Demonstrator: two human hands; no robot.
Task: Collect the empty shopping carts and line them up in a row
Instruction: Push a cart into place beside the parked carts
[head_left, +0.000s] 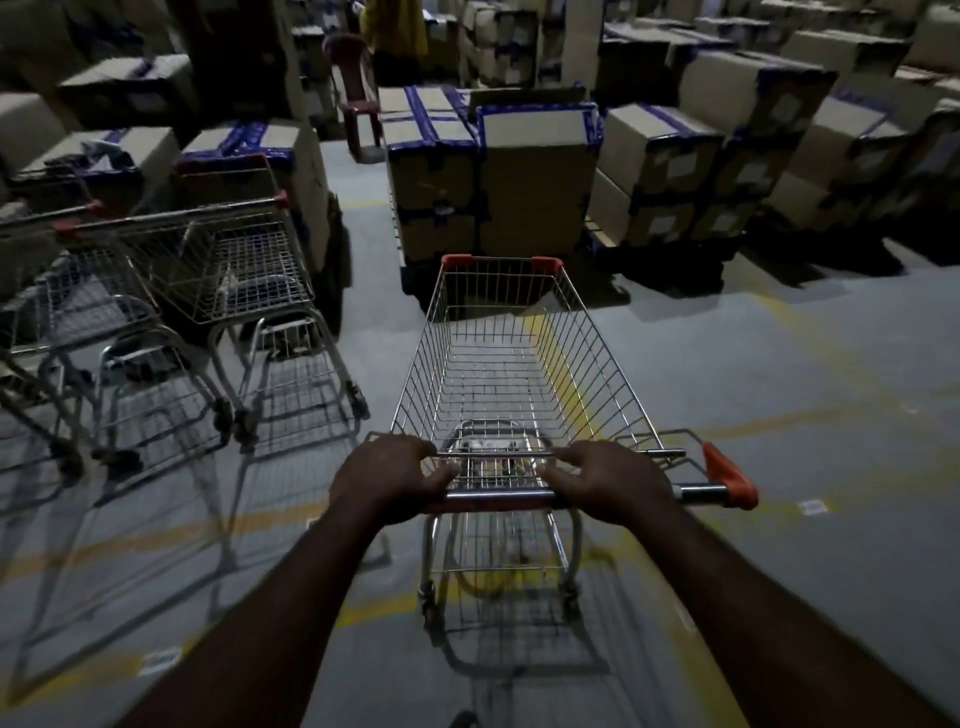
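Gripping the handle (498, 496) of a wire cart (587, 364) with both hands. Left hand (387, 475) is curled over the bar at its 9 o'clock end, and right hand (610, 480) is curled over it toward 3 o'clock. Hands apart, with a bare stretch of bar between them. Fingers of both wrap over the top of the bar, and the thumbs point inward along it. Past the right hand the bar runs on to a red end cap (727, 475). The other end is hidden under the left hand.

Cart sits dead centre, nose at 12 o'clock, basket empty. Two red corner guards (545, 264) cap the front rim. The nose is near a stack of taped cardboard boxes (535, 192); cannot tell if it touches.

Parked carts (228, 260) stand at 9 to 10 o'clock, at least two side by side and close together, apart from the held cart. Their bars carry red ends too. Light is dim, so their contents are unclear.

More boxes with blue tape fill 1 to 3 o'clock in rows, and others are stacked behind the parked carts at 10 to 11 o'clock. A dark red plastic chair (356, 98) stands at about 11 o'clock in the gap between the stacks.

Floor (779, 389) is grey with worn yellow lines (156, 540). Wire shadows from the carts fall toward 6 to 7 o'clock. A small white label (813, 506) lies on the floor at 3 o'clock, near the end cap.
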